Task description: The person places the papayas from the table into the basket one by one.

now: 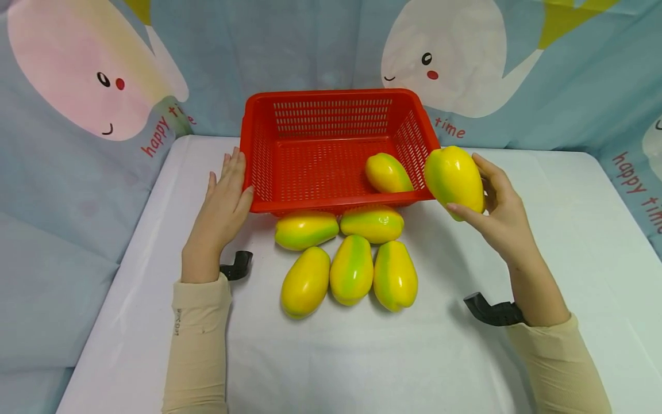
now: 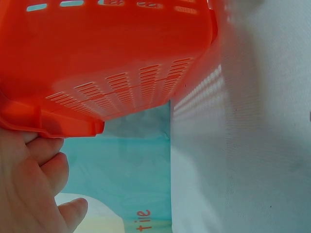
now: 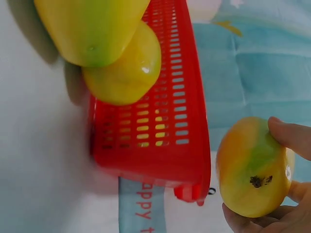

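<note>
My right hand (image 1: 499,210) grips a yellow-green papaya (image 1: 454,177) in the air by the right front corner of a red plastic basket (image 1: 331,204). In the right wrist view, the thumb and fingers wrap this papaya (image 3: 252,167), whose dark-marked end faces the camera. My left hand (image 1: 223,201) rests against the basket's left side with its fingers nearly straight; in the left wrist view the fingers (image 2: 51,167) touch the rim from outside. Inside the basket, one papaya (image 1: 388,172) lies at the front right. Several more, such as this papaya (image 1: 351,270), lie on the table before it.
A white cloth covers the table (image 1: 331,362). Behind it hangs a blue curtain (image 1: 310,46) with whale prints, close to the basket's back. Black wrist mounts (image 1: 493,310) stick out from both wrists.
</note>
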Available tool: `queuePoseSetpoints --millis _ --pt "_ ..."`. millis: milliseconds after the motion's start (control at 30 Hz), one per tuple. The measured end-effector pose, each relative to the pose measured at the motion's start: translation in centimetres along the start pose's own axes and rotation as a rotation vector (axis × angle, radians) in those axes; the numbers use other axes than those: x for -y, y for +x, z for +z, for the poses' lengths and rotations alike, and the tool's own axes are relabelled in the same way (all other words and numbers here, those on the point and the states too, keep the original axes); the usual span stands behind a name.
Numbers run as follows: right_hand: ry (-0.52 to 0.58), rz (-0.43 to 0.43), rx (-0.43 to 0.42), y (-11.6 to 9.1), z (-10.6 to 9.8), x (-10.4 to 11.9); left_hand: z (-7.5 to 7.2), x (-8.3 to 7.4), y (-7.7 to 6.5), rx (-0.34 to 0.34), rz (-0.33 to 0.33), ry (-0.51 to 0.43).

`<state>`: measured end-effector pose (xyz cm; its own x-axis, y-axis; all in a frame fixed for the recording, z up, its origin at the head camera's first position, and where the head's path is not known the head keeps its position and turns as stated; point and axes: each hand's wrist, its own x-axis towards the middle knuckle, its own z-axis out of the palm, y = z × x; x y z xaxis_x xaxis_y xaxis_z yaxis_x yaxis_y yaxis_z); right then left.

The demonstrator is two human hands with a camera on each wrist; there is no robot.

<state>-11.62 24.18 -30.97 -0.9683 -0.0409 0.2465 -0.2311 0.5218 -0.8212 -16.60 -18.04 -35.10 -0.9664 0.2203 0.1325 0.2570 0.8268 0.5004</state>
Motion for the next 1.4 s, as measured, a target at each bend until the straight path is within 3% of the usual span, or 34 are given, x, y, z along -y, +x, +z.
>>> queuePoseSetpoints --millis 767,1400 --pt "0.05 -0.092 0.065 2.7 3.2 1.9 0.0 -0.2 0.0 -0.002 -0.007 0.011" --pt "0.055 -0.107 0.115 4.4 5.9 2.8 0.0 -0.1 0.1 0.005 -0.017 0.015"
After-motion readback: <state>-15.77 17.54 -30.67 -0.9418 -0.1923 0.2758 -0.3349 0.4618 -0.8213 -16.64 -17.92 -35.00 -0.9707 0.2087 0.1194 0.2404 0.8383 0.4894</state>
